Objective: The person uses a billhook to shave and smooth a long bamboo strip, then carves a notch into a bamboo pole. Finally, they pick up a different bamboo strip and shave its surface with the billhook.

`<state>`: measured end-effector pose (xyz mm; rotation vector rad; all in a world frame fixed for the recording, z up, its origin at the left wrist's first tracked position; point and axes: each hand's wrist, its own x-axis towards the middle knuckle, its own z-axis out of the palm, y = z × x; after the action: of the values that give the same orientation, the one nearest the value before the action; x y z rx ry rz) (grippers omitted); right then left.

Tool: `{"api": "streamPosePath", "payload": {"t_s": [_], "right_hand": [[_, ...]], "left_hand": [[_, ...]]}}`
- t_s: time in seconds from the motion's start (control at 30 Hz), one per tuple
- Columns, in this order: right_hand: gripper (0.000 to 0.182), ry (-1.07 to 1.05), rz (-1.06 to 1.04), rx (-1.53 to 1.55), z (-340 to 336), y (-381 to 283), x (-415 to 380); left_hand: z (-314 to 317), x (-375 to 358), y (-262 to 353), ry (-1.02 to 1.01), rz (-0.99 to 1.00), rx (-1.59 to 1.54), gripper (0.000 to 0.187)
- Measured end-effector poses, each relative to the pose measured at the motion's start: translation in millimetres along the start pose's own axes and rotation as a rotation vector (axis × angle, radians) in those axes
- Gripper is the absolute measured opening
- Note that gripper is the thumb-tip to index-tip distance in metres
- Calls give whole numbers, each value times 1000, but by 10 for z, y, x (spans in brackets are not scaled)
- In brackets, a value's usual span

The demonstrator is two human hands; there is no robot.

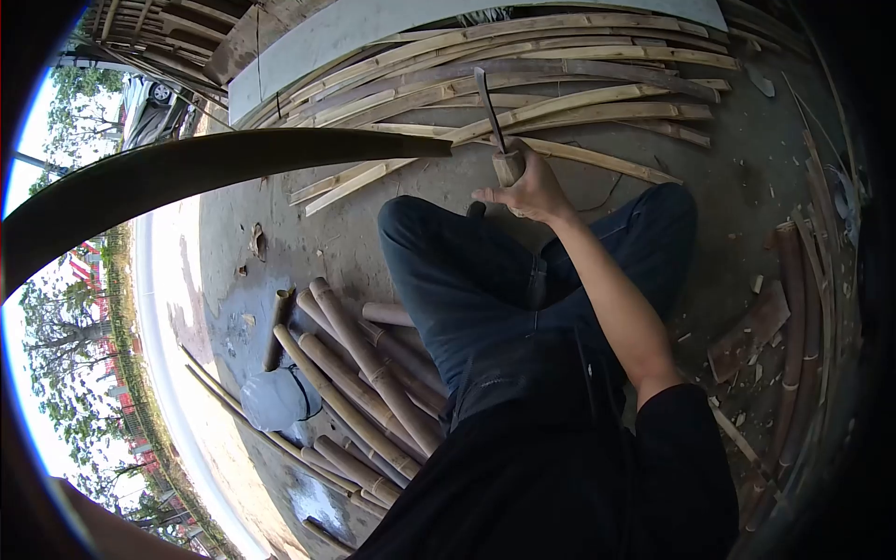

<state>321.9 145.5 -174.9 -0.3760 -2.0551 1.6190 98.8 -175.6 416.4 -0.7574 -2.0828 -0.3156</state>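
Note:
My right hand (530, 187) is closed round the wooden handle of a knife (487, 107), whose narrow blade points up and away from my lap. A long dark bamboo strip (233, 168) arches in from the left edge, and its far end stops just left of the knife. My left hand is out of view; only part of a forearm (112, 527) shows at the bottom left. Split bamboo strips (560, 70) lie in a loose bundle on the ground beyond my crossed legs (467, 271).
Round bamboo poles (373, 373) are piled left of my legs, beside a clear plastic container (275, 399). More bamboo (789, 345) and scraps (751, 331) lie on the right. A pale board (327, 47) stands behind the strips; a parked vehicle (149, 112) is farther off.

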Motion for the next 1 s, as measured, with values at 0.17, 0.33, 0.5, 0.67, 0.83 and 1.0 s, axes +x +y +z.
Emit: {"api": "streamPosePath", "payload": {"t_s": [0.17, 0.33, 0.5, 0.67, 0.83, 1.0], "right_hand": [[81, 276, -258, 24, 368, -230, 325], [54, 346, -322, -80, 175, -495, 523], [61, 292, -207, -64, 149, -720, 374], [58, 273, -133, -73, 382, -750, 135], [58, 249, -95, -146, 641, -471, 31], [57, 252, -1, -98, 775, -55, 118]], "left_hand": [[-230, -70, -112, 43, -49, 17, 104], [-462, -145, -39, 140, -63, -28, 117], [-582, -290, 98, 222, -136, -320, 130], [388, -1252, 151, 57, -336, -1476, 143], [1552, -2377, 680, 173, -492, -1742, 102], [1978, -2250, 450, 308, -713, -1467, 70]]}}
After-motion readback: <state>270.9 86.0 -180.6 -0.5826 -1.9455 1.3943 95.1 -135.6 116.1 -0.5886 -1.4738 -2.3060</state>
